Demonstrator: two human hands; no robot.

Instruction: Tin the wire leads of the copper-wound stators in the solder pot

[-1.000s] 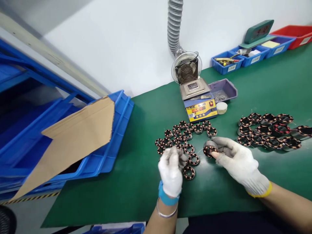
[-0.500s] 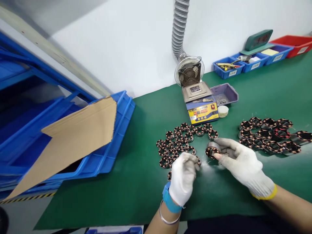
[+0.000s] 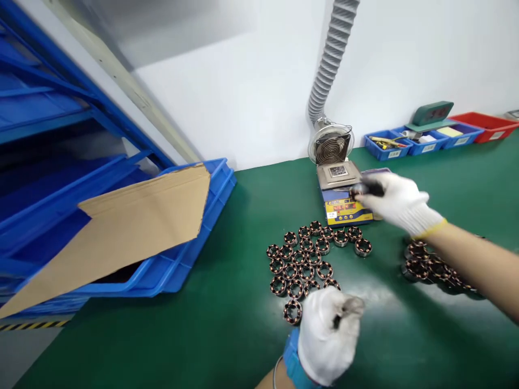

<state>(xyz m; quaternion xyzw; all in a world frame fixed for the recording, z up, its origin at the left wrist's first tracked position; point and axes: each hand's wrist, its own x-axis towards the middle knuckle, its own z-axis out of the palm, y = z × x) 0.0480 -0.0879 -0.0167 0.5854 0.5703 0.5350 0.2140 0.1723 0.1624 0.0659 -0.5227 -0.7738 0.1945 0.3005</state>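
Note:
My right hand, in a white glove with a yellow cuff, grips a wound motor stator, its coil end facing left. It hovers over the front of a yellow and blue solder pot with a red digital display and a metal top. Motion blurs the stator; whether it touches the pot I cannot tell. My left hand, gloved with a blue wrist strap, is curled closed just in front of a group of copper-wound stators. What its fingers hold, if anything, is hidden.
More stators stand at the right, partly behind my right forearm. Behind the pot are a fan and a grey hose. Blue bins, a red bin and a clock line the wall. Cardboard lies on blue crates at left.
My right hand has lifted the stator from low over the table, forward to the solder pot. My left hand has drawn back from the stators and curled. The view has shifted slightly.

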